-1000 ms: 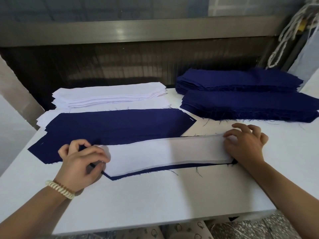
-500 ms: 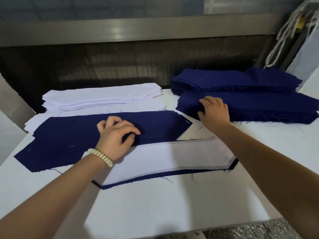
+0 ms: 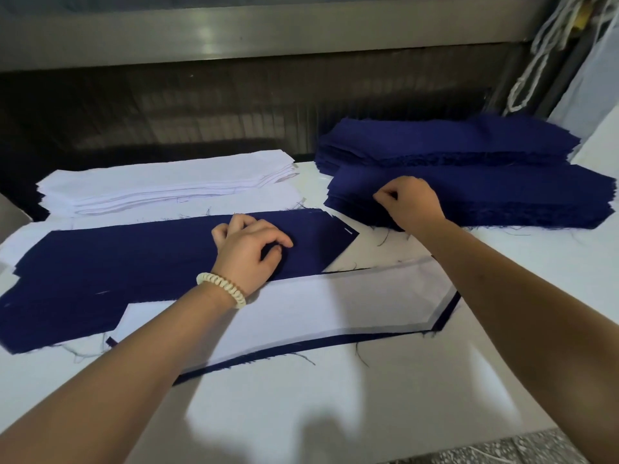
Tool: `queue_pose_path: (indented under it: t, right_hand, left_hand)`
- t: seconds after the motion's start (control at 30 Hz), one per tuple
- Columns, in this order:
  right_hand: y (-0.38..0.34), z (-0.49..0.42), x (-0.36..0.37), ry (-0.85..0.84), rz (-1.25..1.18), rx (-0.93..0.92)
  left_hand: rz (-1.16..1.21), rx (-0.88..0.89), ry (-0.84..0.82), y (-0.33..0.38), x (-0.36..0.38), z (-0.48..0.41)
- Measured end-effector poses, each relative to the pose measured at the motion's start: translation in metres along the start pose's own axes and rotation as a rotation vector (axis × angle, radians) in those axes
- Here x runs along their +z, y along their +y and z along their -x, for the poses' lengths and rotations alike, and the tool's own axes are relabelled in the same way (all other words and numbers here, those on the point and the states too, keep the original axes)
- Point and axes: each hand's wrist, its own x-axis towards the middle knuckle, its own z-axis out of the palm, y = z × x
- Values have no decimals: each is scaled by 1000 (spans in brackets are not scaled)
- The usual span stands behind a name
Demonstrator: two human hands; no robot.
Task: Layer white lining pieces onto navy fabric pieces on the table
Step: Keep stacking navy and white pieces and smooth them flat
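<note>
A white lining piece (image 3: 321, 313) lies flat on a navy piece whose edge (image 3: 335, 341) shows along its near side. Behind it a large navy fabric piece (image 3: 117, 266) is spread on the table. My left hand (image 3: 248, 249), with a bead bracelet at the wrist, rests on this navy piece, fingers curled, thumb and forefinger close together; I cannot tell whether they pinch the cloth. My right hand (image 3: 410, 202) is at the left end of the near navy stack (image 3: 502, 199), fingertips pinching its top layer.
A stack of white lining pieces (image 3: 160, 182) sits at the back left. A second navy stack (image 3: 445, 139) lies behind the near one. White cords (image 3: 536, 58) hang at the far right. The white table (image 3: 335, 403) ends at a front edge near me.
My right hand left the lining's right end and reached the navy stack, now curling onto its top layer. My left hand moved from the lining's left end up onto the spread navy piece.
</note>
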Motion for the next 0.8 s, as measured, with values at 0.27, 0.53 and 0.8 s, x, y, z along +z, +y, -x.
queue_pose_path:
  t: [0.27, 0.53, 0.8]
  right_hand:
    - [0, -1, -6, -18, 59, -56]
    - [-1, -7, -1, 114, -109, 77]
    - [-1, -7, 3, 278, -503, 226]
  left_hand:
    - [-17, 53, -40, 0, 6, 8]
    - [-10, -13, -47, -5, 9, 6]
    - [22, -45, -89, -6, 6, 6]
